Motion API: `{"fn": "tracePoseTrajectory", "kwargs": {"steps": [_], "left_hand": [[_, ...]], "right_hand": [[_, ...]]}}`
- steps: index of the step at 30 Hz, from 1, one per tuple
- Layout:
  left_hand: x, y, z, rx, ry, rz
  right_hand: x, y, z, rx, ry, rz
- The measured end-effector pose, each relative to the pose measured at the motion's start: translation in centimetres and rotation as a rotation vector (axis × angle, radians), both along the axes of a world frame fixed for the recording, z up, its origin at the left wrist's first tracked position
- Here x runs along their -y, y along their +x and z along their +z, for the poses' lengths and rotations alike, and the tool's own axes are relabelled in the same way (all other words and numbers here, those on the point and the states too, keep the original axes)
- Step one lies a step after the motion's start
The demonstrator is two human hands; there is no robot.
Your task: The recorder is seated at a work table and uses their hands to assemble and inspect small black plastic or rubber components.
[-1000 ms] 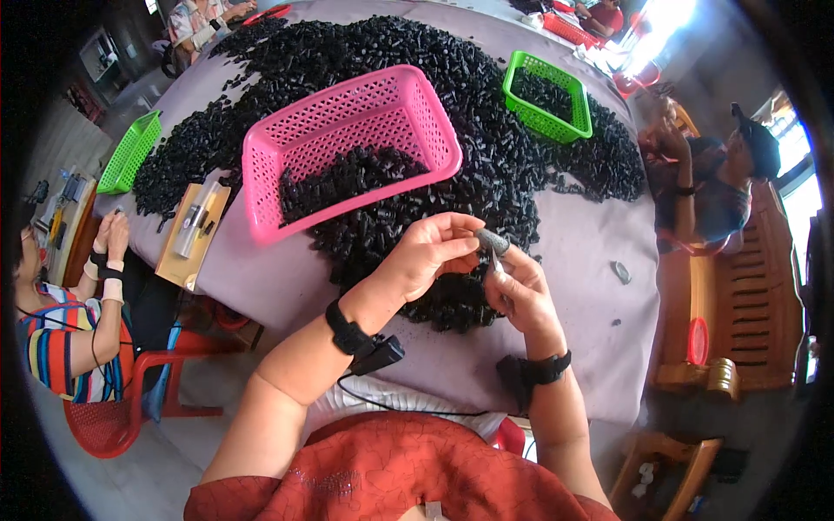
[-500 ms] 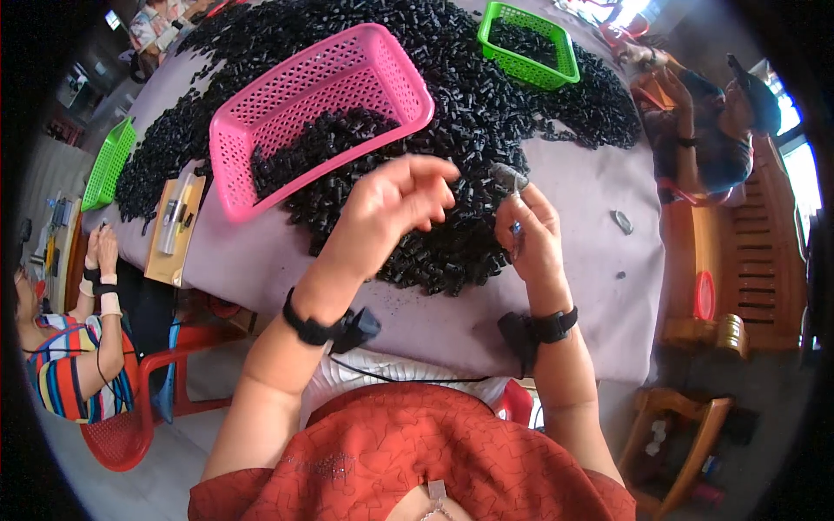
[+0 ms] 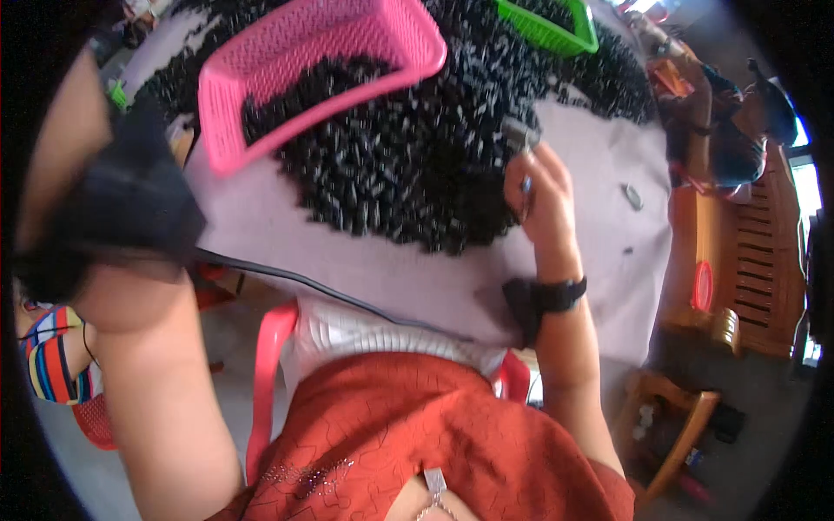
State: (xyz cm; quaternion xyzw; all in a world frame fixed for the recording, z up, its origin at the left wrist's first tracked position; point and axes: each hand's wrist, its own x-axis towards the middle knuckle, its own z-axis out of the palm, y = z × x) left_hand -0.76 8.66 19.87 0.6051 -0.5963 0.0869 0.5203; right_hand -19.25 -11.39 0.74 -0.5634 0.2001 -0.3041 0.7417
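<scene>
My right hand [image 3: 543,195] is over the near right edge of a large heap of small black tube-like pieces [image 3: 373,174]. Its fingers are closed, and a small grey piece [image 3: 521,135], too blurred to name, sticks out beyond the fingertips. A bluish bit shows at the fingers; I cannot tell what it is. My left hand [image 3: 76,108] is raised at the far left, close to the camera and smeared by motion. Its fingers cannot be made out. A black wristband [image 3: 130,187] with a cable is on that wrist, and another black band [image 3: 556,297] is on my right wrist.
A pink perforated basket [image 3: 313,117], partly filled with black pieces, stands on the heap. Farther right is a green basket [image 3: 565,39]. A small clear oval item [image 3: 632,197] lies on the cloth-covered table [image 3: 599,260]. Co-workers sit at left and right [image 3: 725,130].
My left hand has swung from beside the heap out to the far left and up toward the camera. The view has shifted slightly; my right hand stays over the heap's edge, still closed.
</scene>
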Motion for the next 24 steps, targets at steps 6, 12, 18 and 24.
{"fn": "tracePoseTrajectory", "kwargs": {"steps": [6,12,18,24], "left_hand": [[-5.4,8.3,-1.4,-0.149,0.007,-0.095],[-1.7,7.3,-2.5,-0.323,-0.012,-0.331],[-3.4,10.7,-3.8,-0.445,-0.07,-0.458],[-8.4,13.3,-4.6,-0.618,-0.004,-0.577]], "right_hand": [[-0.1,0.8,0.2,0.019,0.091,0.016],[-0.3,-0.1,0.1,0.017,0.112,0.013],[-0.9,0.7,-0.3,0.07,0.136,0.082],[-0.8,0.5,0.0,0.054,0.099,0.071]]}}
